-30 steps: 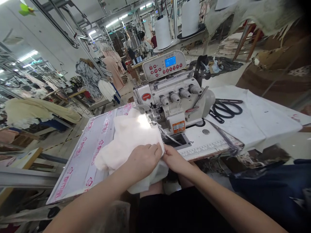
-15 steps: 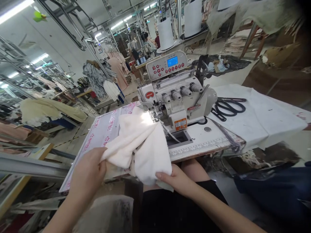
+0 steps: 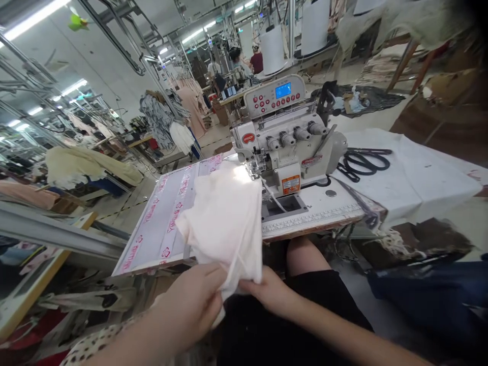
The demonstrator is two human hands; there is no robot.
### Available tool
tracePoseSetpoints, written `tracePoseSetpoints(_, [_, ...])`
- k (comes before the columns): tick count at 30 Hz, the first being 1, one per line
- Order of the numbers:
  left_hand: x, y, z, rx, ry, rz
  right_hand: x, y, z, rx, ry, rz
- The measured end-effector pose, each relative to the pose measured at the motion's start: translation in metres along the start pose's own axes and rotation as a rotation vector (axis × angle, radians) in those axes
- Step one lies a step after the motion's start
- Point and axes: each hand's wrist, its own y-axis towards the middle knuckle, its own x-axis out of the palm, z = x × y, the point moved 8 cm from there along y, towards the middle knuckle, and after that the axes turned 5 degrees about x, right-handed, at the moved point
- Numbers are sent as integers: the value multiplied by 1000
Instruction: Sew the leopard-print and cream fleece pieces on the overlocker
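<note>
Workshop in background, with yellow cloth [image 3: 89,165] spread at left of the frame. More toward center, a board [image 3: 162,216] with pink printing on its cover. Near lower center, left hand [image 3: 194,300] closed on the lower edge of white cloth [image 3: 221,213], fingers bent around the fabric. Just beside, right hand [image 3: 272,295] pinching its lower right corner. Upper end of this cloth in bright light, close to the needle area of sewing machine [image 3: 287,173]; cannot tell if under the foot. To the right, black scissors [image 3: 381,151] on white sheet [image 3: 423,178]. Probably now aligning the edges; from here, seems to need gentle, even tension without fold.
</note>
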Motion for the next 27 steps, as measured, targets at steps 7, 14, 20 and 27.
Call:
tracePoseSetpoints(7, [1, -36, 7, -28, -254, 196, -27, -72, -11, -50, -157, 187])
tracePoseSetpoints(14, [1, -52, 23, 31, -266, 520, 16, -94, -87, -514, -419, 33])
tracePoseSetpoints(20, [9, -68, 23, 145, -503, 540, 49, -105, -117, -615, -611, -197])
tracePoseSetpoints(27, [0, -91, 11, 172, -555, 792, 71, -105, -125, -794, -792, -235])
